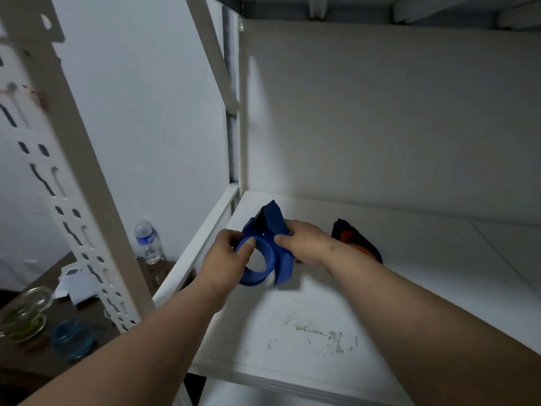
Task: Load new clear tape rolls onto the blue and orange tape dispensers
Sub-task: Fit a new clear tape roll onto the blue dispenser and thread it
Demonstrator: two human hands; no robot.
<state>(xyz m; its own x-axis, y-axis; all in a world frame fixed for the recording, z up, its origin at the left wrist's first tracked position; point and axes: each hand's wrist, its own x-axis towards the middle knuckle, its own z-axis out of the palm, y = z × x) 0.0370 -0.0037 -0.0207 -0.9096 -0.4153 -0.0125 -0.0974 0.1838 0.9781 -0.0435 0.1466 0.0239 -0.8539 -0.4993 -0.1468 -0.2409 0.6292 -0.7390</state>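
I hold the blue tape dispenser (pixel 276 230) in both hands just above the white shelf (pixel 322 332), near its back left corner. My left hand (pixel 227 259) grips the dispenser's round blue hub ring (pixel 268 260) from the left. My right hand (pixel 304 241) is closed on the dispenser's body from the right. The orange and dark tape dispenser (pixel 351 238) lies on the shelf behind my right wrist, partly hidden by it. No clear tape roll shows in view.
A white perforated rack post (pixel 73 206) stands at the left. Below left, a dark table (pixel 44 364) carries a water bottle (pixel 147 241), a glass dish (pixel 25 315), a blue round object (pixel 73 338) and white papers (pixel 77 285). Shelf wall behind.
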